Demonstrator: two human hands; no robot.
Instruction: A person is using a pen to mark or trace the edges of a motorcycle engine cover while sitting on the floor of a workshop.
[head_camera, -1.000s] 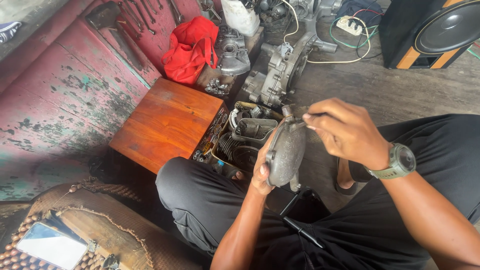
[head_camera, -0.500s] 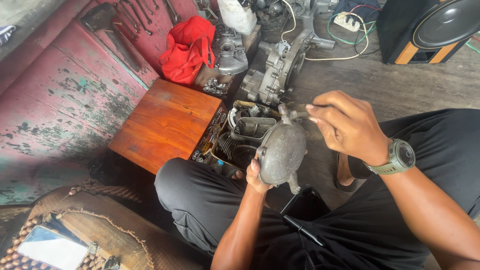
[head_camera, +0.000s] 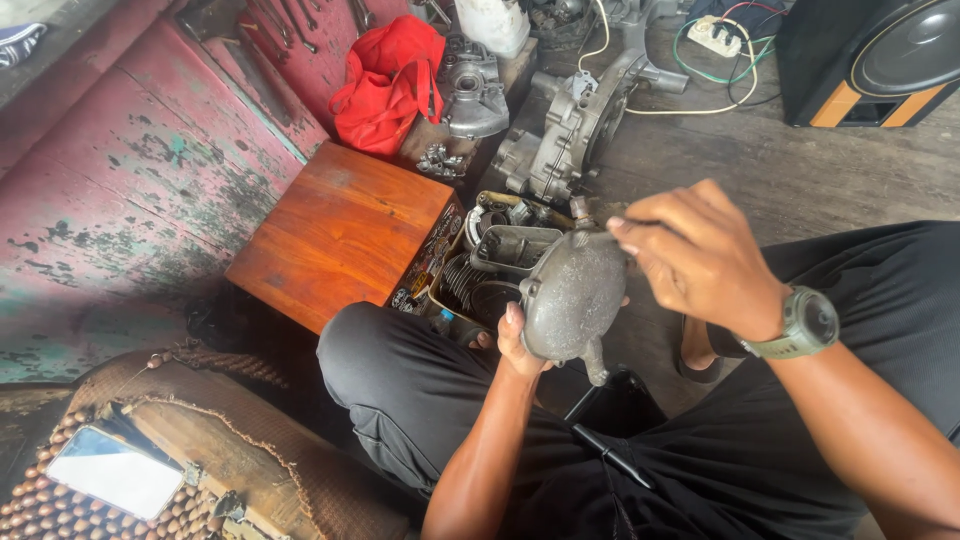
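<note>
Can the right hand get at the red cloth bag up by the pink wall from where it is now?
Probably not without leaning forward. The right hand is pinching at the top of the grey metal cover that the left hand holds, and the red bag lies far beyond the wooden box.

Black trousers (head_camera: 760, 470) are being worn, creased at the knees. Both forearms are being left bare. A grey-green round-faced wristwatch (head_camera: 805, 322) is being worn on the right wrist.
</note>
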